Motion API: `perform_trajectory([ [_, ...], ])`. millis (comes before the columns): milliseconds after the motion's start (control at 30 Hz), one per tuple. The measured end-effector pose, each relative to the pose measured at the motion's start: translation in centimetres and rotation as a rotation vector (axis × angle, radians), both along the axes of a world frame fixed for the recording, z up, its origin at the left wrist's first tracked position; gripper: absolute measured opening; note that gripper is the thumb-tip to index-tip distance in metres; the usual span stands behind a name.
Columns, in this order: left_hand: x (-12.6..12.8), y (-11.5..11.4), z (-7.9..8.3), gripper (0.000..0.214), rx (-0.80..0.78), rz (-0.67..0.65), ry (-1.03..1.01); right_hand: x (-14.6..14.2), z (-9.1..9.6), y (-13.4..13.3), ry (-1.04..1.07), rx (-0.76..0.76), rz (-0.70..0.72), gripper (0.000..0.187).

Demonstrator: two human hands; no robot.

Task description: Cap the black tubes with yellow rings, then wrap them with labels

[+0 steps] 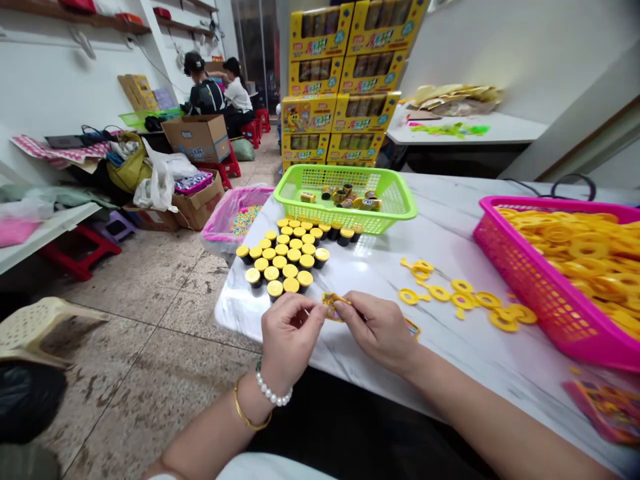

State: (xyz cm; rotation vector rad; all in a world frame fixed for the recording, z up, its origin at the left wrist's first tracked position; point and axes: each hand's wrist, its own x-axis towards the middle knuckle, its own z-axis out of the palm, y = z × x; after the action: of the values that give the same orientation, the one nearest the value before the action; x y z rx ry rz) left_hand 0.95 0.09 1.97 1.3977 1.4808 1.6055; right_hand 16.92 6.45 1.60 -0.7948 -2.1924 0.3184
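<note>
My left hand [290, 333] and my right hand [377, 327] meet at the near edge of a white marble table [450, 220]. Both pinch a small yellow printed sticker [334, 305] between fingertips. Just beyond the hands stands a cluster of several small black pots with yellow lids [287, 257]. Loose yellow plastic rings [460, 300] lie on the table to the right of my right hand. My left wrist wears a pearl bracelet and a gold bangle.
A green basket [395, 200] with a few pots sits behind the cluster. A pink basket [540, 293] full of yellow rings stands at the right. A printed sticker sheet [607, 407] lies near right. Stacked yellow boxes [345, 87] and two seated people [220, 93] are farther back.
</note>
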Motion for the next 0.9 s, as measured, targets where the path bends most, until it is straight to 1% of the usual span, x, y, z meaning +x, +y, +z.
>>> perform_trajectory([
  [67, 0.1, 0.0, 0.2, 0.014, -0.023, -0.013, -0.046, 0.1, -0.2, -0.1, -0.019, 0.018, 0.012, 0.034],
  [167, 0.1, 0.3, 0.5, 0.013, -0.143, -0.063, -0.208, 0.2, -0.2, -0.5, -0.022, 0.025, 0.067, 0.032],
  [200, 0.1, 0.4, 0.6, 0.014, -0.198, -0.092, -0.274, 0.3, -0.1, -0.6, -0.014, -0.001, 0.101, 0.031],
  [267, -0.2, 0.6, 0.7, 0.019, -0.298, -0.159, -0.393, 0.4, 0.4, -0.2, 0.026, -0.111, 0.173, 0.029],
  [333, -0.6, 0.7, 0.7, 0.024, -0.348, -0.201, -0.481, 0.3, 1.1, 0.9, 0.087, -0.223, 0.187, 0.022],
  [367, -0.8, 0.6, 0.6, 0.026, -0.360, -0.206, -0.508, 0.2, 1.4, 1.8, 0.115, -0.238, 0.153, 0.018],
  [433, -1.1, 0.5, 0.5, 0.031, -0.387, -0.207, -0.549, -0.4, 1.7, 4.0, 0.136, -0.193, 0.040, 0.013],
  [500, -1.3, 0.1, 0.4, 0.036, -0.425, -0.226, -0.597, -1.4, 1.3, 6.2, 0.110, -0.177, -0.033, 0.019],
  [567, -1.3, -0.2, 0.4, 0.039, -0.461, -0.259, -0.650, -2.3, 0.4, 8.0, 0.113, -0.230, -0.063, 0.025],
  [667, -1.6, -0.2, 0.8, 0.041, -0.529, -0.306, -0.726, -3.1, -0.8, 9.4, 0.157, -0.280, -0.127, 0.024],
  [733, -2.0, 0.3, 1.5, 0.041, -0.552, -0.312, -0.820, -2.7, -0.6, 9.4, 0.196, -0.284, -0.176, 0.020],
  [767, -2.3, 0.7, 1.9, 0.039, -0.547, -0.303, -0.880, -2.3, -0.2, 9.2, 0.242, -0.321, -0.174, 0.022],
  [800, -2.5, 1.2, 2.4, 0.036, -0.533, -0.290, -0.945, -1.7, 0.5, 8.9, 0.306, -0.393, -0.146, 0.027],
  [833, -2.7, 1.9, 3.0, 0.032, -0.515, -0.276, -1.010, -1.1, 1.4, 8.4, 0.388, -0.492, -0.097, 0.033],
  [867, -2.8, 2.5, 3.6, 0.028, -0.500, -0.268, -1.069, -0.5, 2.3, 7.8, 0.476, -0.624, -0.021, 0.035],
  [900, -2.8, 3.1, 4.1, 0.025, -0.493, -0.263, -1.122, 0.0, 3.2, 7.2, 0.558, -0.734, 0.043, 0.033],
])
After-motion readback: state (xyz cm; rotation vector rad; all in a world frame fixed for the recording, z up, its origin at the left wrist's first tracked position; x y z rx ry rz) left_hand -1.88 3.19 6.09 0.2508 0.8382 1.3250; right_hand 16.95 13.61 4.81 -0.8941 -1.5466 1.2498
